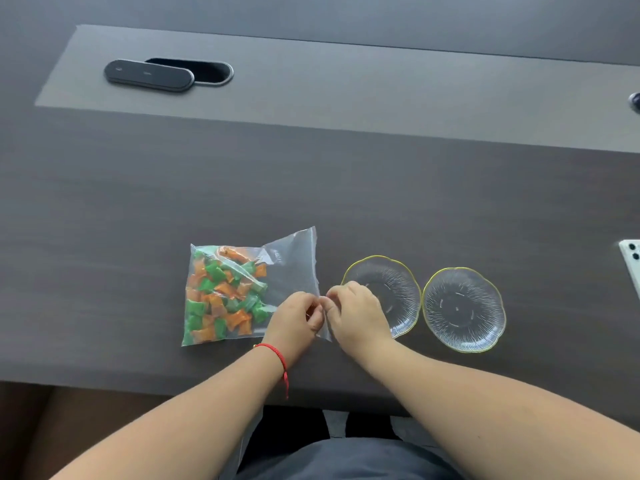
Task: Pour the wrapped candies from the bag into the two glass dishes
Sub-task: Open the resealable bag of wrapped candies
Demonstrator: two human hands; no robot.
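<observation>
A clear zip bag [291, 261] lies flat on the dark table, its mouth edge toward the right. Several green and orange wrapped candies [223, 296] fill its left half. My left hand [298, 320] and my right hand [360, 315] meet at the bag's right edge, each pinching the plastic there between fingertips. Two empty ribbed glass dishes with yellow rims stand to the right: the nearer dish [398, 278] is partly covered by my right hand, and the farther dish [464, 310] is fully in view.
A white phone [632, 261] lies at the right edge of the view. A dark oval cable-port lid [149, 76] sits slid aside from its slot at the back left. The table's front edge [138, 389] runs just below my wrists.
</observation>
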